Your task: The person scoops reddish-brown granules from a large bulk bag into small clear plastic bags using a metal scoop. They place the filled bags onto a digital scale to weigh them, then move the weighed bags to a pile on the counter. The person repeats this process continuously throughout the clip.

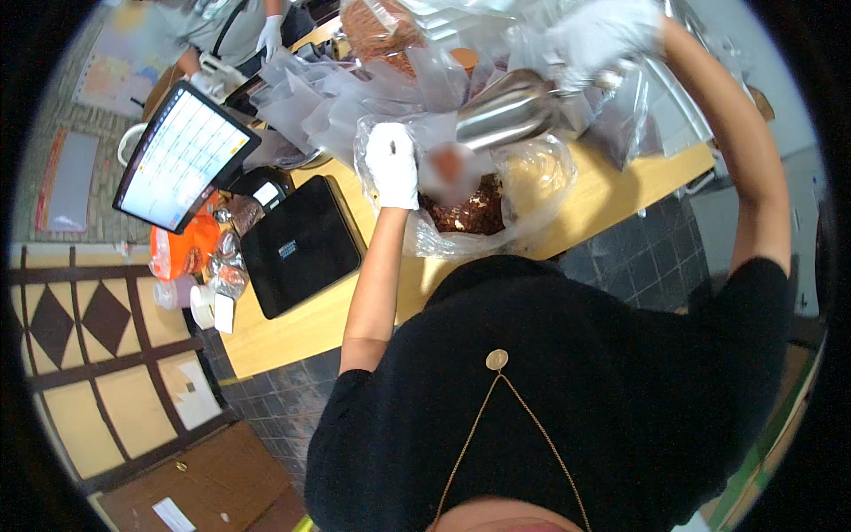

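My left hand [392, 163], in a white glove, is closed on the edge of a frosted plastic bag [429, 130]. My right hand [602, 43], also gloved and slightly blurred, grips a shiny metal scoop [508, 110] by its handle end. The scoop lies tilted, its mouth towards my left hand and the frosted bag. Close in front of my body spreads a large clear plastic bag [542, 166] with dark reddish-brown flakes [469, 216] inside. A blurred patch hides what lies between the scoop's mouth and the flakes.
Filled and loose plastic bags [332, 106] crowd the table's [299, 339] far side. Left of me are a black flat scale-like device [302, 246], a tilted screen [186, 156] and an orange bag [183, 243]. Across the table, a person [233, 40] wears white gloves.
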`<action>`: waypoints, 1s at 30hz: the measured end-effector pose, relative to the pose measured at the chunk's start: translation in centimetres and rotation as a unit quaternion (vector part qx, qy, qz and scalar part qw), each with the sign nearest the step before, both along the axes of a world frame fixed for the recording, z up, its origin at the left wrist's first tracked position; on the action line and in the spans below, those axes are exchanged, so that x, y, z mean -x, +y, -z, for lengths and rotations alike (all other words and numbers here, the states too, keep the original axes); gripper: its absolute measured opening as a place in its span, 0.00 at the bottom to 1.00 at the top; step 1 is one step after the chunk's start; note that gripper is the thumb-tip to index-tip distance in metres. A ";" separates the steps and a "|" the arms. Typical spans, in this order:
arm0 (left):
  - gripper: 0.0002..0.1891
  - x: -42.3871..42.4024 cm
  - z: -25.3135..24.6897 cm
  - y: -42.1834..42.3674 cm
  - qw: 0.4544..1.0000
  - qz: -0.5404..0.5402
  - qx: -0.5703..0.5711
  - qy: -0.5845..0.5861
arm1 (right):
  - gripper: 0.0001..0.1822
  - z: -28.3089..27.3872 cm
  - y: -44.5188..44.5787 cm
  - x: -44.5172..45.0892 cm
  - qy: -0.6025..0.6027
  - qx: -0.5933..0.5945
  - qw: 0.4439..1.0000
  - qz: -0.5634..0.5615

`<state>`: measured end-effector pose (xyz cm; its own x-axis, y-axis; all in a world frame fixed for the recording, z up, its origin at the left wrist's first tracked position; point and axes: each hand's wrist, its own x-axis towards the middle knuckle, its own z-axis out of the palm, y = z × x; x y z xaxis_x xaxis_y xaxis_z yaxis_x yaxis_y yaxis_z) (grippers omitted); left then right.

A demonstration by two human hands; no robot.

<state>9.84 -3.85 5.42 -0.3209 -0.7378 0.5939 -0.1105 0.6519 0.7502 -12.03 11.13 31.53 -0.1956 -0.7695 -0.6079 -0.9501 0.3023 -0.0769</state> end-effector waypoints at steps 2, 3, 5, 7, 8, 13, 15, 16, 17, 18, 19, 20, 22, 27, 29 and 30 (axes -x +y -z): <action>0.06 -0.9 -2.4 -0.5 0.999 -0.035 0.004 0.030 | 0.17 0.2 3.7 3.7 -0.075 0.096 0.991 0.060; 0.07 -1.8 -3.0 -1.3 0.995 -0.027 -0.041 0.083 | 0.17 0.5 5.8 5.4 -0.141 0.146 0.975 0.093; 0.11 -2.3 -5.0 -3.2 0.964 0.024 -0.155 0.214 | 0.16 3.4 11.1 8.3 -0.279 0.214 0.919 0.180; 0.15 -6.6 -9.4 -5.5 0.914 0.045 -0.247 0.318 | 0.13 8.9 12.2 6.9 -0.402 0.246 0.849 0.238; 0.18 -8.9 -11.7 -5.9 0.881 0.058 -0.289 0.370 | 0.12 10.8 11.6 6.6 -0.450 0.161 0.836 0.269; 0.22 -15.4 -12.1 -8.6 0.882 0.025 -0.324 0.343 | 0.17 28.0 7.5 -2.1 -0.253 0.139 0.940 0.182; 0.19 -18.7 -8.9 -10.7 0.900 -0.033 -0.227 0.372 | 0.14 37.0 5.6 -3.9 -0.099 0.267 0.957 0.046; 0.17 -19.7 -8.9 -10.2 0.915 -0.106 -0.217 0.323 | 0.13 38.5 4.7 -5.0 -0.069 0.246 0.966 0.043; 0.15 -20.5 -9.4 -9.5 0.923 -0.176 -0.205 0.273 | 0.13 39.3 4.4 -6.0 -0.083 0.285 0.954 0.038; 0.14 -21.4 -10.0 -8.8 0.924 -0.247 -0.189 0.222 | 0.14 40.3 4.2 -6.5 -0.076 0.303 0.950 0.023; 0.11 -22.3 -9.4 -8.4 0.919 -0.220 -0.140 0.294 | 0.14 41.0 4.2 -6.9 -0.069 0.322 0.944 0.013; 0.13 -24.2 -8.8 -8.8 0.938 -0.246 -0.116 0.216 | 0.14 41.6 4.0 -6.9 -0.084 0.333 0.939 0.035; 0.17 -29.0 -7.9 -9.7 0.951 -0.294 -0.069 0.074 | 0.14 42.2 4.1 -7.1 -0.108 0.337 0.933 0.061; 0.18 -34.5 -4.6 -12.0 0.883 -0.407 -0.045 -0.231 | 0.16 42.9 4.8 -5.6 -0.209 0.207 0.931 0.214; 0.16 -35.3 -2.4 -13.1 0.914 -0.399 -0.080 0.004 | 0.17 41.8 4.9 -5.9 -0.200 0.219 0.932 0.210; 0.15 -34.9 -2.2 -13.4 0.913 -0.398 -0.088 -0.012 | 0.17 40.3 5.0 -6.4 -0.174 0.220 0.934 0.222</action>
<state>44.79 -17.30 7.66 0.3471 -0.8265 0.4431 -0.5151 0.2268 0.8266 -5.61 16.15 -8.79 -0.4041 -0.8496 -0.3389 -0.6332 0.5272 -0.5666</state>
